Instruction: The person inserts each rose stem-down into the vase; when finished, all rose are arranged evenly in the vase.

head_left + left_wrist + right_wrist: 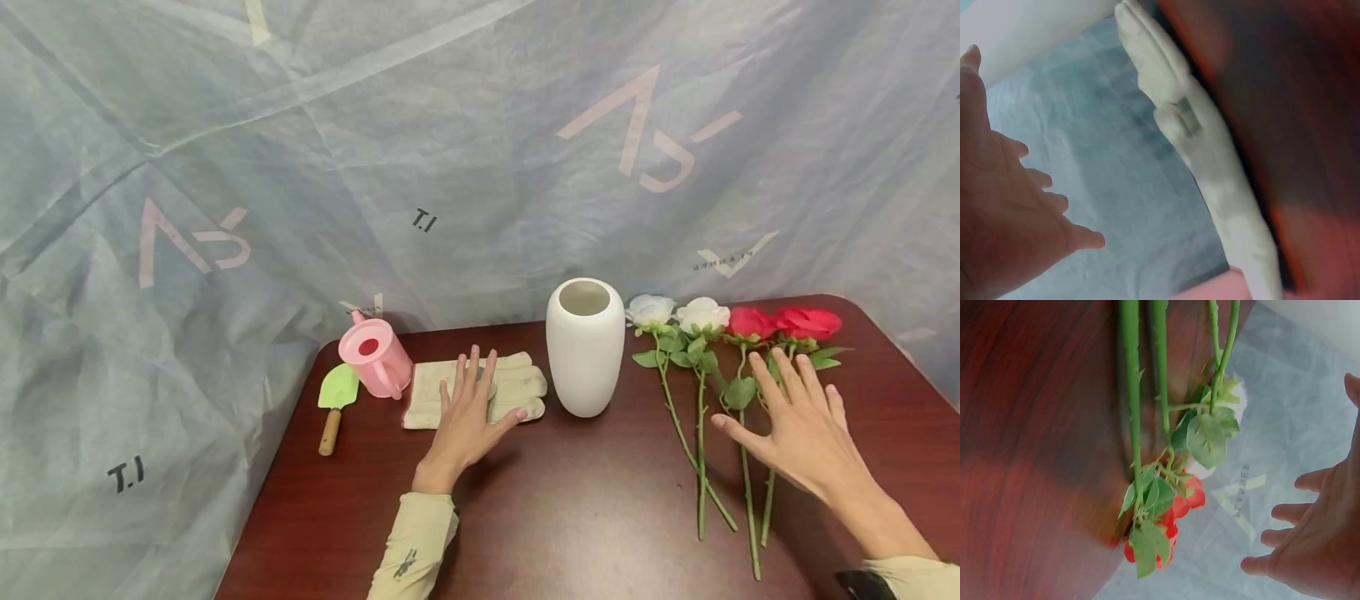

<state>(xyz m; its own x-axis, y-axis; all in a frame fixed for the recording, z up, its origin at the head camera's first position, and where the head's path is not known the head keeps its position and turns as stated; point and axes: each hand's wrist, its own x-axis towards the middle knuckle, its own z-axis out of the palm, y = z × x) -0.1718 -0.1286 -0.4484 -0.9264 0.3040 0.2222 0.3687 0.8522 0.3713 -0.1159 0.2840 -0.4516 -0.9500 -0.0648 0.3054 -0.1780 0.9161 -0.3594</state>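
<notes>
Head view: on the shiny red-brown desk [570, 533], a tall, smooth, rounded white vase [585, 358], mouth up, only pale inner wall showing; also a small pink watering can [395, 354] with a round red hole on top. Between those, flat cream cloth gloves [517, 379], just below the left hand [467, 417], fingers spread wide, holding nothing. Right hand [810, 433] also spread wide and holding nothing, above two frilly red roses [808, 322] with long, prickly green stems. Just beside, two pale roses [702, 315].
</notes>
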